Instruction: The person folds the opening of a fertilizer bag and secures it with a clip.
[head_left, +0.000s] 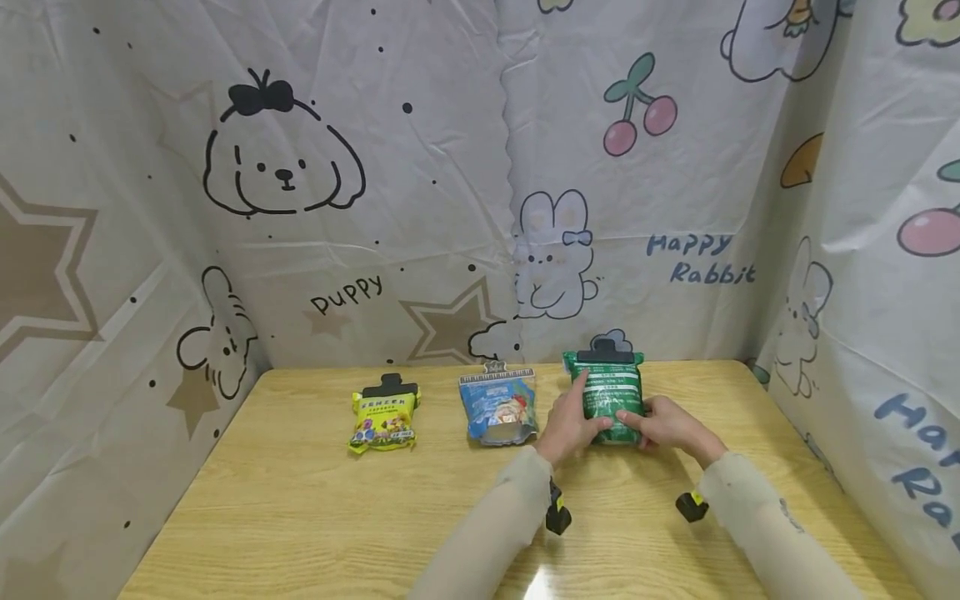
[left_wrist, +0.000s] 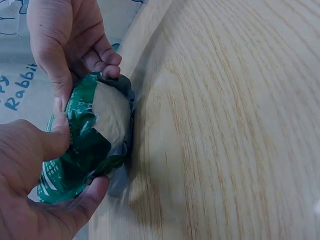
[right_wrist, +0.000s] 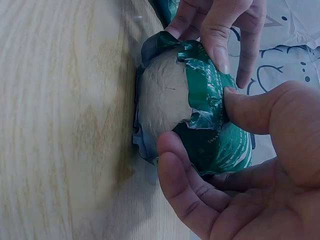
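Note:
A green snack bag [head_left: 613, 392] with white print stands at the right on the table, a black clip [head_left: 606, 353] across its top. My left hand [head_left: 570, 423] grips its left side, thumb on the front face. On the other side, my right hand [head_left: 666, 423] holds the lower right edge between thumb and fingers. The left wrist view shows the pale, rounded bottom of the green bag [left_wrist: 112, 112] between both hands. From the right wrist, the fingers [right_wrist: 180, 185] of my right hand curl under that bottom edge.
Left of the green bag, a blue pouch [head_left: 498, 410] carries a clip [head_left: 495, 367]. Farther left lies a yellow bag [head_left: 383, 421] with a black clip [head_left: 390, 386]. The wooden table [head_left: 300, 517] ends at a printed cloth [head_left: 420, 208] behind and on both sides.

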